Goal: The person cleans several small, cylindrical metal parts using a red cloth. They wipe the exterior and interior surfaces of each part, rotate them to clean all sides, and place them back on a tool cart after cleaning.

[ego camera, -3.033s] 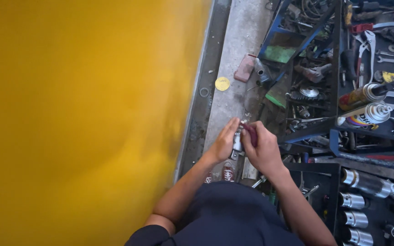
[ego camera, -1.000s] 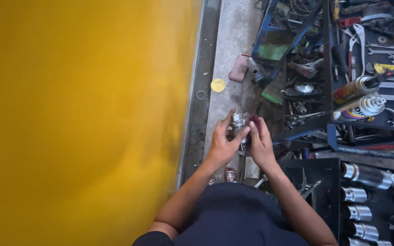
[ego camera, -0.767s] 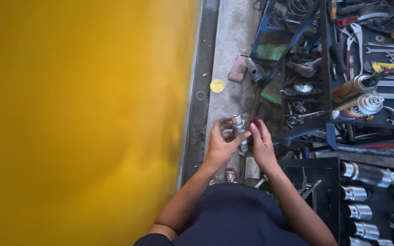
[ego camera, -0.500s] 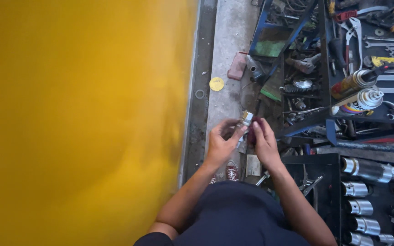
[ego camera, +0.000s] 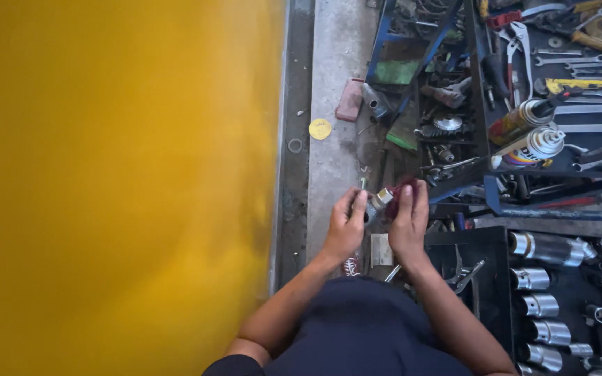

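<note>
We hold a small metal part between both hands over the concrete floor.
Our left hand pinches the short silvery cylindrical fitting; our right hand wraps a dark red rag against it; wiping seems underway, needing a steady grip and small turns.

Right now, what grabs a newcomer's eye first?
The huge yellow surface fills the whole left half. At centre, the left hand and right hand hold a small metal part between them. To the right, open tool trays with spray cans and shiny sockets.

the small metal part between the hands has turned, now lying tilted.
</note>
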